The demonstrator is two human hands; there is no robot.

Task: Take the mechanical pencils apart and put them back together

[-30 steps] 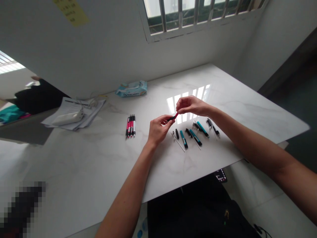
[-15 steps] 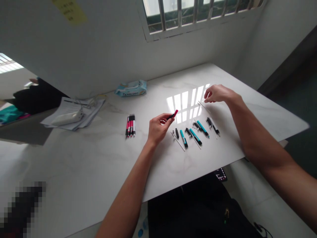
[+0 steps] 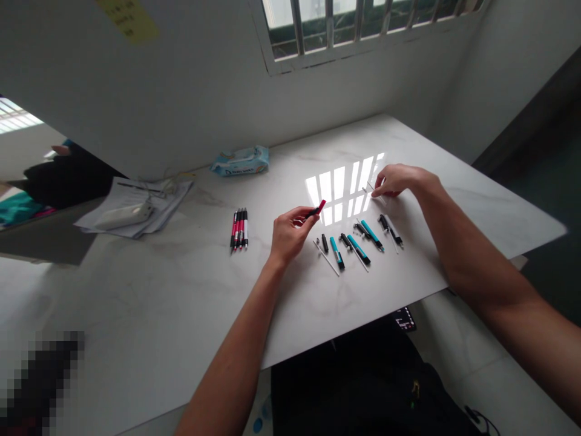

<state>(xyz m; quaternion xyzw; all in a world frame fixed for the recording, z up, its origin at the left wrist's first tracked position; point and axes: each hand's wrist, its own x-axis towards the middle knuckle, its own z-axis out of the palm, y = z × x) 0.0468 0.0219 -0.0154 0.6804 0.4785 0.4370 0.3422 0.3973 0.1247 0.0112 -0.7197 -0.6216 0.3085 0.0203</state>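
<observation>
My left hand (image 3: 290,235) is closed around a red and black pen barrel (image 3: 321,206), its red end sticking out past the fingertips. Farther right, my right hand (image 3: 399,180) pinches a thin white pen refill (image 3: 371,186) just over the tabletop; the fingers partly cover it. Between and below my hands lie taken-apart pens: teal barrels (image 3: 336,251), a black grip piece (image 3: 324,243), white refills (image 3: 327,260) and black clip pieces (image 3: 384,222). Small parts among them are too tiny to make out.
Several red, black and white pens (image 3: 239,229) lie side by side left of my left hand. A blue wipes pack (image 3: 241,162) sits by the wall. Papers (image 3: 131,221) with a white device are at the left. The marble-patterned table (image 3: 218,303) ends close to my lap.
My right hand has come down and toward me onto the white refill, which has shifted slightly in its fingers. The left hand stays in place with the red and black barrel.
</observation>
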